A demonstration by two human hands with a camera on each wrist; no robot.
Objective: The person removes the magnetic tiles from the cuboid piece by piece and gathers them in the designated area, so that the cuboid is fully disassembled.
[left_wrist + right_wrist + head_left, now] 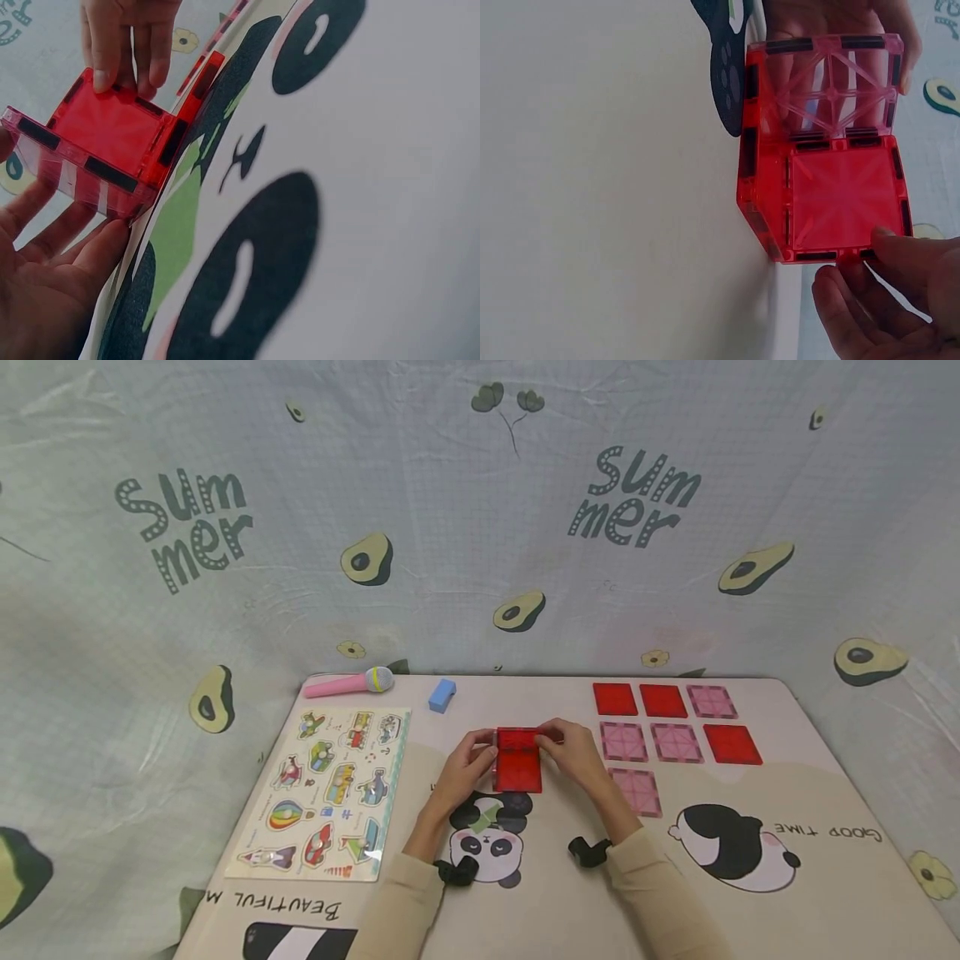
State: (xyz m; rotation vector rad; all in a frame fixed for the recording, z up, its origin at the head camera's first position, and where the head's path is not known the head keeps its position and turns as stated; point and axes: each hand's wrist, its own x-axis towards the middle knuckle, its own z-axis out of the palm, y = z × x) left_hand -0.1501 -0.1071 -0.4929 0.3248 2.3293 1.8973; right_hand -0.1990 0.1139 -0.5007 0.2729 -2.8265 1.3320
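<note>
On the table, in front of the panda print, a red magnetic tile (519,773) lies flat. A second red magnetic tile (844,199) stands upright along its far edge. A pink see-through magnetic tile (832,90) stands on the left side, meeting the upright red one at a corner. My left hand (459,770) holds the pink tile from outside, its fingers (64,225) spread behind it. With thumb and fingers, my right hand (576,752) pinches the upright red tile near its right edge.
Several loose red and pink tiles (677,743) lie in rows to the right. On the left is a picture puzzle board (395,739), with a pink toy microphone (337,686) behind it. A small blue block (442,695) sits at the back. A patterned curtain (450,485) hangs behind the table.
</note>
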